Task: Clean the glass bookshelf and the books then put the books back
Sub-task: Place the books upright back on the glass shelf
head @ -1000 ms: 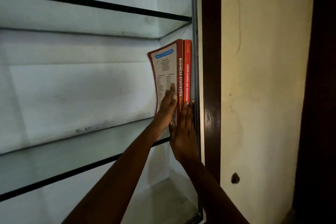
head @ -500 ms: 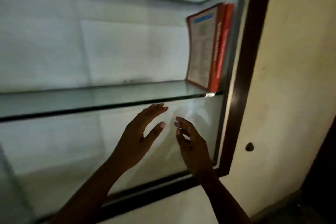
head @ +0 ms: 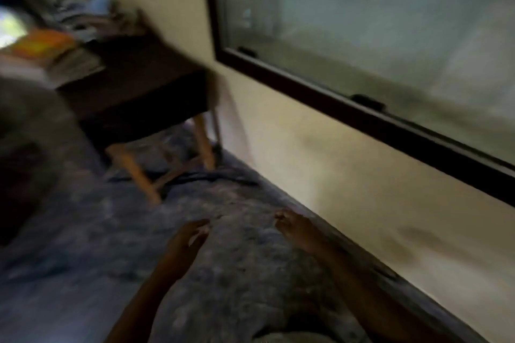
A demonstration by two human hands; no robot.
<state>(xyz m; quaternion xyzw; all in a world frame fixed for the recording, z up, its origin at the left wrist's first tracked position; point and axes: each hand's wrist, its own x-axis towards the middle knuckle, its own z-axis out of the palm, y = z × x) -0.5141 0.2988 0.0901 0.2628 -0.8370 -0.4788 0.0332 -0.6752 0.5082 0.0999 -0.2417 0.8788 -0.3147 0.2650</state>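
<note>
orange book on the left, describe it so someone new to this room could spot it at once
Left of the dark-framed glass bookshelf stands a dark table with pale wooden legs. At its left end lies a blurred pile of books, and the orange book lies on top. It is the only bright orange thing there; its neighbours look pale or grey.

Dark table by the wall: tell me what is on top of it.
The dark table carries blurred stacks of books at its left end, an orange-covered book on top. Titles are unreadable, and whatever lies beneath the stacks is covered.
</note>
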